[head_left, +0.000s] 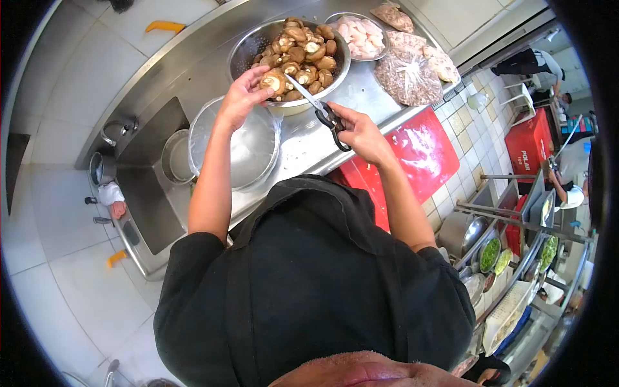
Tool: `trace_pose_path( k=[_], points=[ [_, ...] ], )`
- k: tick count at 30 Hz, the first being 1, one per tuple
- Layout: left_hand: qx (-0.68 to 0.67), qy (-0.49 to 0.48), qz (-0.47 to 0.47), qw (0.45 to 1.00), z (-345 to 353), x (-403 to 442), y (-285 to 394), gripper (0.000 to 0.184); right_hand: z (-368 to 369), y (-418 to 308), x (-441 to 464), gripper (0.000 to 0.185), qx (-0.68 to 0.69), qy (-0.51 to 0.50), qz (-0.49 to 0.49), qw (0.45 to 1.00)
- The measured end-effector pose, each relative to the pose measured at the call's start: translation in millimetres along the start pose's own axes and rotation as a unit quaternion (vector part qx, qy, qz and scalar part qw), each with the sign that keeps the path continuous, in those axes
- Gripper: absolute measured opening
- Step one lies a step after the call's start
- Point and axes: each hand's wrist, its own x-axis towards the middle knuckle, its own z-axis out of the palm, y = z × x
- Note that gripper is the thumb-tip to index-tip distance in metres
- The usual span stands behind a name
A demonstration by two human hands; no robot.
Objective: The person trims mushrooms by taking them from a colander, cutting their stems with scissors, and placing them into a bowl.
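My left hand [243, 97] pinches a brown mushroom [273, 81] with its pale underside turned up, at the near edge of a metal colander [241, 57]. Many more brown mushrooms [295, 33] are heaped inside. In my right hand [358, 132] is a pair of scissors [330, 122] with black handles, its blades pointing up and left to the held mushroom. Whether the blades touch the stem I cannot tell. Just below the colander stands a large bowl lined with a clear plastic bag [236, 161].
Beyond the colander are a bowl of pale meat pieces [360, 37] and a tied bag of minced meat [410, 76]. A sink [148, 200] holding a pot [176, 158] lies left. Right are a red lid [422, 151], shelves with food bowls [490, 255], and people [535, 63] farther off.
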Motion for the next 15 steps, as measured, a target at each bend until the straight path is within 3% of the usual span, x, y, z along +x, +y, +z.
trace_pose_path(
  k=[3,6,9,15],
  points=[
    [0.024,0.005,0.005,1.000,1.4,-0.7,-2.6,0.051,0.2,-14.5,5.2,0.075,-0.214,0.035,-0.060,0.974],
    [0.037,-0.002,0.006,0.999,2.0,-1.1,-2.8,0.051,0.4,-23.4,7.8,0.085,-0.313,0.055,-0.100,0.943],
    [0.029,0.009,0.002,1.000,3.1,0.6,-4.7,0.053,-5.5,-18.8,9.6,0.085,-0.320,0.038,-0.142,0.936],
    [-0.008,-0.026,0.027,0.999,7.9,-2.8,-12.5,0.060,4.1,-18.8,8.2,0.080,-0.314,0.044,-0.114,0.942]
  ],
)
